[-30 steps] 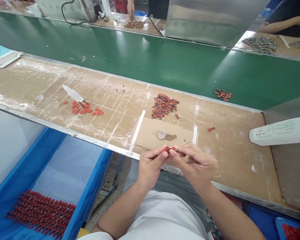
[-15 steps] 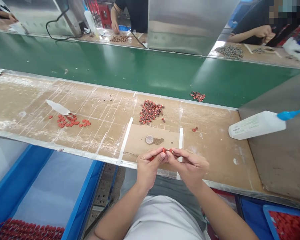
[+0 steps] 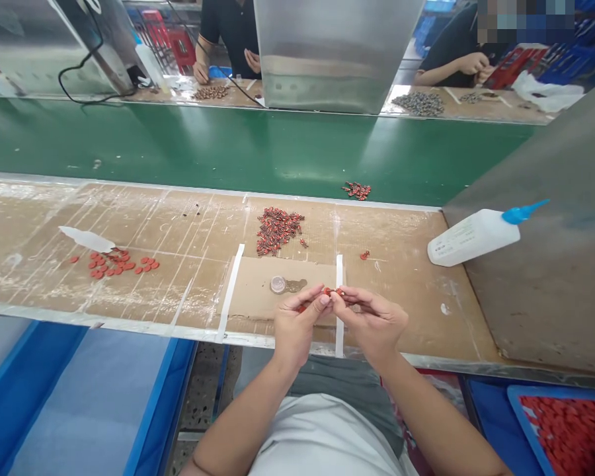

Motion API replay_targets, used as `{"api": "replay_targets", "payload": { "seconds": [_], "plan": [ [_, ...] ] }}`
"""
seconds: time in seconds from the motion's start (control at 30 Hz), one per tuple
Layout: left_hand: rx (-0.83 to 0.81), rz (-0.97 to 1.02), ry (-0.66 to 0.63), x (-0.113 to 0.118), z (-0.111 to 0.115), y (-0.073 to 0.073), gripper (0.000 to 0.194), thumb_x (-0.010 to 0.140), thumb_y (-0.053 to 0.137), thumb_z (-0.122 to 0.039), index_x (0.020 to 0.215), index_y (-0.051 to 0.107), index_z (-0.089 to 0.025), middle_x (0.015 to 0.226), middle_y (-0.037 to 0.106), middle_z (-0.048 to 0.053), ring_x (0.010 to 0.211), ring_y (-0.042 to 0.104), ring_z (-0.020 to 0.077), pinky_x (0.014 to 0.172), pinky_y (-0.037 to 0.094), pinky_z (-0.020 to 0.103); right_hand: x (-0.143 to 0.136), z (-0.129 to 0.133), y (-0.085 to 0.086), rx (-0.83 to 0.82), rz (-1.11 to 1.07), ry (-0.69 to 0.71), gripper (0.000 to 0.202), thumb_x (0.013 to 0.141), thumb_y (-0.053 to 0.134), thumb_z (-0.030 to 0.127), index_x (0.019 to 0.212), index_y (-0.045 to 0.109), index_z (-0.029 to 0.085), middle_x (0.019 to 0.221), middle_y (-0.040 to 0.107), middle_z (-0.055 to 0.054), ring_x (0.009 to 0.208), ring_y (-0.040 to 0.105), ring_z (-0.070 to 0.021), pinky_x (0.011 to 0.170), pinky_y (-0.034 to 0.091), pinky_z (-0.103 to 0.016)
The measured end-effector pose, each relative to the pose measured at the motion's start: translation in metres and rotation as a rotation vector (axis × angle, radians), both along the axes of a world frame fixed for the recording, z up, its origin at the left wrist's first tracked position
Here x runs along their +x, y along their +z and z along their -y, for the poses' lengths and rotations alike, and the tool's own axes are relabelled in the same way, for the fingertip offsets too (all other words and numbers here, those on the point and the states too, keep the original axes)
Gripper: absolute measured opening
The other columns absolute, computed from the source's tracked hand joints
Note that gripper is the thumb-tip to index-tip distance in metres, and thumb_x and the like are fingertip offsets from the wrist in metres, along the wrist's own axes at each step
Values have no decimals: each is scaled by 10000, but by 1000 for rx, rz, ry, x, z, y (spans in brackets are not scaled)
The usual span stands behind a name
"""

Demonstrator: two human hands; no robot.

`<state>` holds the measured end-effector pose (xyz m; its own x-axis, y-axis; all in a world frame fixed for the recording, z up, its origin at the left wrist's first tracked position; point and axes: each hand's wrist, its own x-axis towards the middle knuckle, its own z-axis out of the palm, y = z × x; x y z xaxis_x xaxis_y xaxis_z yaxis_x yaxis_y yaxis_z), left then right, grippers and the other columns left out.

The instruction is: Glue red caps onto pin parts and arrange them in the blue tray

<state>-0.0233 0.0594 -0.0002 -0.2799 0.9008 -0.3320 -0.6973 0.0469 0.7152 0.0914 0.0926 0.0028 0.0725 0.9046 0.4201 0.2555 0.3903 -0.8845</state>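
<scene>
My left hand and my right hand meet over the near edge of the bench, fingertips almost touching. Both are closed in a pinch on a small red part, whose exact shape is mostly covered by my fingers. More red shows under the left fingers. Just beyond them, a small round clear dish sits on a cardboard sheet beside a wet-looking brown patch. A pile of small red-and-black pieces lies behind the sheet. One red piece lies alone to the right.
Several red discs lie at left by a white spatula-like strip. A blue-tipped white bottle leans against the metal panel. More red pieces rest on the green strip. A blue tray holds red parts. Two people work opposite.
The camera view has shifted, so the bench items appear farther left. My hands keep their pinch with little visible change. Across the bench, a person's second hand has come into view.
</scene>
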Motion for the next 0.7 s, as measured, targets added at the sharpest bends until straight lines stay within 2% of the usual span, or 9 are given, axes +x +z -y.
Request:
{"api": "replay_targets", "payload": {
  "seconds": [0.13,0.47,0.7],
  "plan": [
    [3,-7,-20,6,-4,1,311,628,878,-230,918,777,-184,847,761,71,782,715,158,774,611,284,7,1,-7,-23,-34,-49,165,700,809,253,856,766,219,782,767,-23,603,712,-158,606,636,-264],
    [32,-101,-49,20,-8,-5,244,667,853,-215,899,781,-191,850,768,60,772,711,142,770,613,269,18,-2,-10,-93,-126,-54,170,693,818,235,854,767,223,768,763,-12,609,713,-153,605,637,-260],
    [73,-162,-3,28,-7,-2,247,654,856,-192,888,781,-207,844,769,46,785,721,161,780,616,290,17,3,-13,-133,-290,-94,204,708,813,239,899,750,201,798,770,-41,656,734,-181,627,643,-292]
  ]
}}
